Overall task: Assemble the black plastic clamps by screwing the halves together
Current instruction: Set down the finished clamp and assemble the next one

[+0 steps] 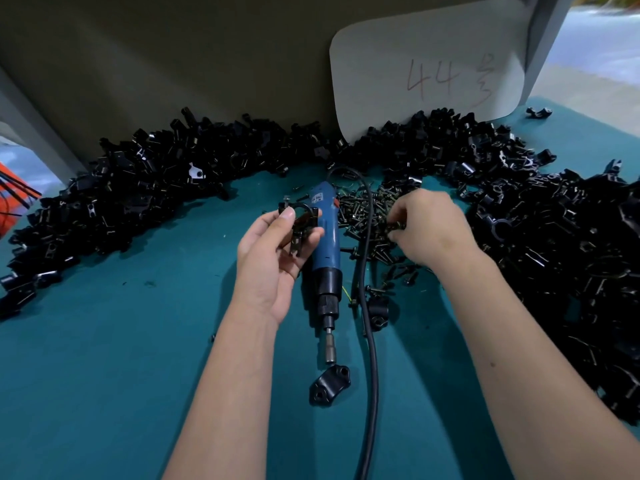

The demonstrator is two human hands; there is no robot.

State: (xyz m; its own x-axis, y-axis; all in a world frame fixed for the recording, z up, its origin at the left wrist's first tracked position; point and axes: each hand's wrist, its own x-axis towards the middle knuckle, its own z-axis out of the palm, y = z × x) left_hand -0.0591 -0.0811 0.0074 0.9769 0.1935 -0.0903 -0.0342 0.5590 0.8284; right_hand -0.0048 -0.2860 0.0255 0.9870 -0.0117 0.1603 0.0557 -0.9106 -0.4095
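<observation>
Bare table (104, 375) near left; clamp heap (156, 188) rings the far edge.

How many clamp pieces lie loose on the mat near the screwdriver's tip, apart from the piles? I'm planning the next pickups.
2: one clamp half just below the tip of the screwdriver, one clamp piece right of it, against the cable. The cable may hide others.

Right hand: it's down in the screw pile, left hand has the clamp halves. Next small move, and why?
Probably lift one screw out and carry it to the clamp halves. The right hand pinches at the screw pile, the left hand holds the halves up, and the electric screwdriver lies unused on the table.
</observation>
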